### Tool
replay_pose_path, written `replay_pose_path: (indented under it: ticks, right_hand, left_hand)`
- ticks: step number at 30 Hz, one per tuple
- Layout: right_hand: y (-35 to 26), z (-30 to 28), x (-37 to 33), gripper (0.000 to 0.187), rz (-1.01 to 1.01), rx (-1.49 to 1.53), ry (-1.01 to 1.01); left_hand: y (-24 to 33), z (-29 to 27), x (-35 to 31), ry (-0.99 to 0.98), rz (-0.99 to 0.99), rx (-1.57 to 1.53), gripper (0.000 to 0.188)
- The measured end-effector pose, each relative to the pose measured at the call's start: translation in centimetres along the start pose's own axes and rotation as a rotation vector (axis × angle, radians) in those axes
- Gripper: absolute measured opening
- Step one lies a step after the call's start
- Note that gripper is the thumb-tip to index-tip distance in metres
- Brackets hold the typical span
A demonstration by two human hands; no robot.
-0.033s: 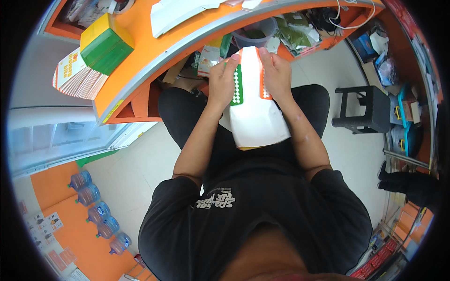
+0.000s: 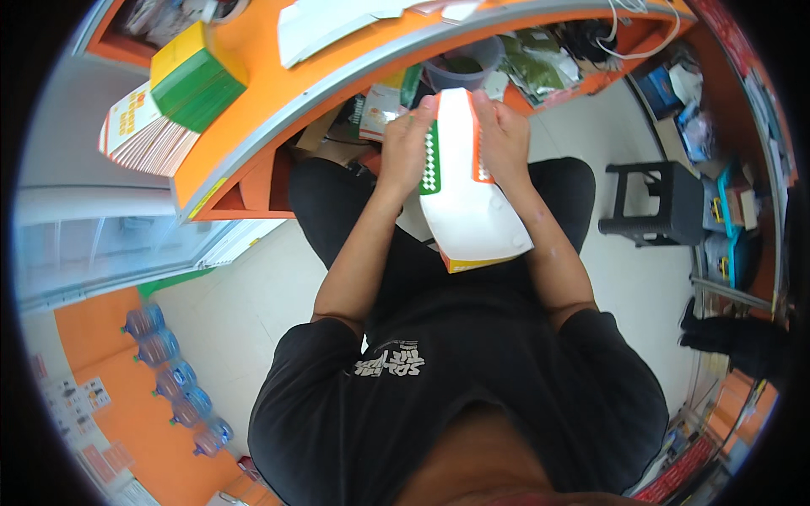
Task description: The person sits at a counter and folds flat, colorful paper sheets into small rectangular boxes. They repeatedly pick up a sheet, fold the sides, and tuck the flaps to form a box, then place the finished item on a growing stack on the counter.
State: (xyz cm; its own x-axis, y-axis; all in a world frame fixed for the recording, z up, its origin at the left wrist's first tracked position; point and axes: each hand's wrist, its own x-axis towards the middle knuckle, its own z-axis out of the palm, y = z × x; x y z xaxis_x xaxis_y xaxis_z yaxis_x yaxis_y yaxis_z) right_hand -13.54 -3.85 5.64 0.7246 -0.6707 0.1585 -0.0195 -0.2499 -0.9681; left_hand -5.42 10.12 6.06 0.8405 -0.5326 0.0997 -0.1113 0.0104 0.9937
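Note:
Between my two hands is a paper carton [image 2: 471, 215], white on the side facing up, with green and orange side panels that carry white diamond patterns. Its lower end hangs over my lap and shows a strip of yellow along the bottom edge. My left hand [image 2: 407, 152] grips the green side, thumb on top. On the orange side, my right hand [image 2: 504, 142] holds it the same way, its thumb near the top edge. The fingers beneath the carton are hidden.
An orange counter [image 2: 253, 105] curves ahead, bearing a yellow and green stack [image 2: 200, 88] of cartons and a fan of flat printed cartons [image 2: 139, 135]. Below it are a bucket [image 2: 466, 63] and bags [image 2: 540, 59]. A black stool [image 2: 666, 202] stands right; water bottles [image 2: 177, 379] line the left.
The carton's lower end has swung slightly right and tilted, so more of its yellow edge shows. Both hands keep their hold. The whole view has shifted a little.

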Motion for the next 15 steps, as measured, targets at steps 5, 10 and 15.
replay_pose_path:
  ticks: [5, 10, 15]
  right_hand:
    - [2.2, -1.4, -0.5, 0.054, 0.140, 0.234, -0.224]
    - [3.4, -3.7, -5.5, 0.085, 0.697, 0.826, -0.645]
    - [3.0, -2.6, -7.4, 0.097, 0.617, 0.847, -0.640]
  left_hand:
    - [1.1, 0.0, -1.3, 0.139, 0.006, 0.251, 0.063]
    - [2.5, -1.4, -3.5, 0.446, 0.448, 0.122, 0.057]
    - [3.7, -4.4, -2.7, 0.377, 0.628, -0.267, 0.062]
